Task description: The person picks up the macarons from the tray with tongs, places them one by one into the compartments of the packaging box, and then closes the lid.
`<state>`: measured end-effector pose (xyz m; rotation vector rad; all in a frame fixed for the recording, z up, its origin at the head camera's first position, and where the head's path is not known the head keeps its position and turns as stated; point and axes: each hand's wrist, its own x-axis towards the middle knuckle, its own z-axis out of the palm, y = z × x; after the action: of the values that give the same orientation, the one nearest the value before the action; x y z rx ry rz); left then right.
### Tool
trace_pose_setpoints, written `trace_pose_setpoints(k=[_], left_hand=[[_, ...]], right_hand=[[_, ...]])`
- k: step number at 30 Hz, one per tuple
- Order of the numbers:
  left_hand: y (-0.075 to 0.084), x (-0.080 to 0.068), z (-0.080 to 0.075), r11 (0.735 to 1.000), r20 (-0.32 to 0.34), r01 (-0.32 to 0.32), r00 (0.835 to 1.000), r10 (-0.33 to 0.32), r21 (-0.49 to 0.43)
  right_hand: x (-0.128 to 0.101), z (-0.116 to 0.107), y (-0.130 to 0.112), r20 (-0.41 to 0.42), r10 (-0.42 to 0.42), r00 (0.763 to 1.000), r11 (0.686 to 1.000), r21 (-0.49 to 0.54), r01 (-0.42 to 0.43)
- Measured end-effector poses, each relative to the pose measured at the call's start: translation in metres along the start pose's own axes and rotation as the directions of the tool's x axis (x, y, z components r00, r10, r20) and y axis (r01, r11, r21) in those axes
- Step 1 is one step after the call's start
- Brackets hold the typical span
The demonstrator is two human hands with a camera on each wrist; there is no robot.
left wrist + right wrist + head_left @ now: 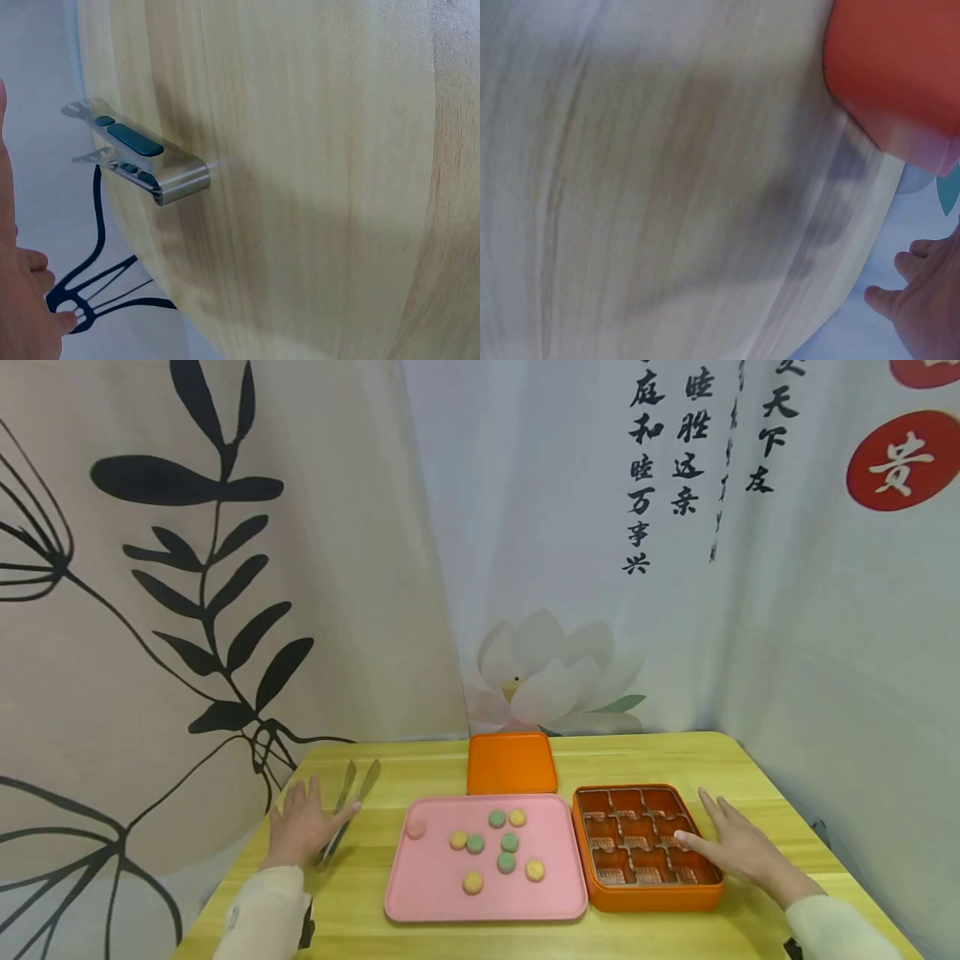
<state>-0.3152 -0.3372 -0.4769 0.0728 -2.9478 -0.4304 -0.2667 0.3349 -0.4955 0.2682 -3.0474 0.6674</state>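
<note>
Nine sweets (497,851) lie on the pink tray (427,893); I judge nothing packed, the orange box (660,900) empty. My left hand (302,831) rests spread beside the tongs (348,810), right hand (738,847) spread on the box.

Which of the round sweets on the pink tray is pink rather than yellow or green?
The sweet at the tray's far-left edge, lying apart from the yellow and green ones clustered toward the middle and right.
</note>
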Motion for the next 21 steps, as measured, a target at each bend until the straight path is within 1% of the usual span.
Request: trace_pose_setpoints(k=[3, 7, 10, 16, 21], left_hand=[[-0.002, 0.001, 0.003, 1.000, 0.010, 0.017, 1.000, -0.017, -0.013], [-0.006, 0.003, 0.009, 1.000, 0.006, 0.029, 1.000, -0.029, -0.012], [-0.008, 0.004, 0.012, 0.998, 0.006, 0.051, 0.999, -0.051, -0.034], [-0.012, 0.002, 0.017, 0.985, 0.022, 0.114, 0.993, -0.112, -0.126], [-0.013, 0.001, 0.019, 0.966, 0.027, 0.155, 0.988, -0.153, -0.204]], right_hand=[[-0.002, 0.003, -0.003, 0.020, -0.010, 1.000, 0.998, 0.056, 0.009], [-0.002, 0.007, -0.005, 0.021, -0.026, 0.999, 0.992, 0.125, 0.023], [-0.003, 0.010, -0.006, 0.019, -0.034, 0.999, 0.986, 0.166, 0.030], [-0.002, 0.014, -0.001, 0.037, -0.039, 0.999, 0.980, 0.196, 0.031], [-0.005, 0.015, 0.000, 0.058, -0.033, 0.998, 0.975, 0.223, 0.019]])
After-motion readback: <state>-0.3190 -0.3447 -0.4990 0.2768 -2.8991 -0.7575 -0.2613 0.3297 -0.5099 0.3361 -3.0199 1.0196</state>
